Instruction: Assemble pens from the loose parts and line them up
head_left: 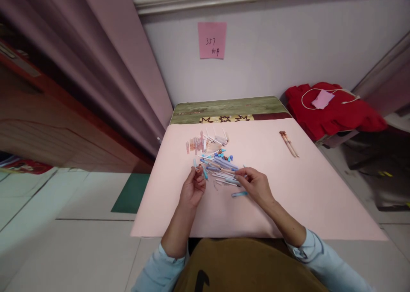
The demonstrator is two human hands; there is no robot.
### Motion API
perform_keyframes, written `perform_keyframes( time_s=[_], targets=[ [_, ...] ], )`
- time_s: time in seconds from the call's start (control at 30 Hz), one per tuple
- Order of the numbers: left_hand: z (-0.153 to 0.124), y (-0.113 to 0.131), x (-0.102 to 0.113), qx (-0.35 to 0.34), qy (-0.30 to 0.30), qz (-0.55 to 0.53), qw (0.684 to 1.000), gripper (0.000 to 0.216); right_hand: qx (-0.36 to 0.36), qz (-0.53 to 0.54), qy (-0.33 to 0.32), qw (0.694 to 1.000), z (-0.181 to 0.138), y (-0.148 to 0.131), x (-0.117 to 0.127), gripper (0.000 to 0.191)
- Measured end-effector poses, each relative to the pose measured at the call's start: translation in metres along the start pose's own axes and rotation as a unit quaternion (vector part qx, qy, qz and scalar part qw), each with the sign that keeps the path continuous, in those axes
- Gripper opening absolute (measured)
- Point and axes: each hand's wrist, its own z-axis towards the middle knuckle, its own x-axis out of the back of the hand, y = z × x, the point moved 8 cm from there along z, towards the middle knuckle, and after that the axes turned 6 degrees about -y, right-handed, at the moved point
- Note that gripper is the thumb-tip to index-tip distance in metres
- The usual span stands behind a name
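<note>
My left hand [192, 193] is closed, palm up, with its fingertips around a small brownish pen part [197, 169] seen nearly end-on. Fingers pinched, my right hand [258, 187] reaches into the right side of a pile of pen parts; what lies between its fingertips is too small to make out. Blue pen barrels [224, 163] and thin white refills [224, 176] lie between the two hands. Just beyond them are small blue and brown pen toppers [229, 158]. One light-blue barrel [238, 194] rests alone below my right fingertips.
Clear pinkish barrels [196, 145] and more white refills [221, 138] lie behind the pile. Two brown-topped pens [289, 144] lie to the right on the pink sheet [320, 198]. Red cloth [336, 117] with a cable stands past the table's right edge; a curtain hangs left.
</note>
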Motion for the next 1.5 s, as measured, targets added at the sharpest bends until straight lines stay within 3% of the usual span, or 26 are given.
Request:
perform_keyframes(
  time_s=[0.17, 0.27, 0.47, 0.67, 0.93, 1.27, 1.5],
  targets=[
    [0.004, -0.001, 0.019, -0.022, -0.044, -0.018, 0.999, 0.013, 0.039, -0.216, -0.082, 0.972, -0.008, 0.002, -0.024, 0.014],
    [0.002, -0.003, 0.027, -0.031, -0.063, -0.029, 0.997, 0.011, 0.032, -0.276, -0.107, 0.955, -0.011, 0.004, -0.03, 0.015],
    [0.002, -0.004, 0.034, -0.023, -0.05, -0.028, 0.998, 0.01, 0.018, -0.323, -0.145, 0.935, -0.012, 0.002, -0.044, 0.017],
    [0.004, -0.006, 0.034, -0.009, -0.046, -0.027, 0.999, 0.018, 0.036, -0.361, -0.187, 0.913, -0.008, -0.015, -0.076, 0.021],
    [0.004, -0.007, 0.034, -0.017, -0.069, -0.001, 0.997, 0.009, -0.008, -0.43, -0.204, 0.88, -0.001, -0.022, -0.102, 0.023],
    [0.005, -0.008, 0.035, -0.016, -0.085, 0.01, 0.996, 0.008, -0.018, -0.472, -0.209, 0.856, -0.006, -0.017, -0.099, 0.027],
    [0.007, -0.011, 0.032, 0.003, -0.077, -0.009, 0.997, 0.016, -0.008, -0.485, -0.254, 0.836, -0.004, -0.018, -0.098, 0.027]
  ],
)
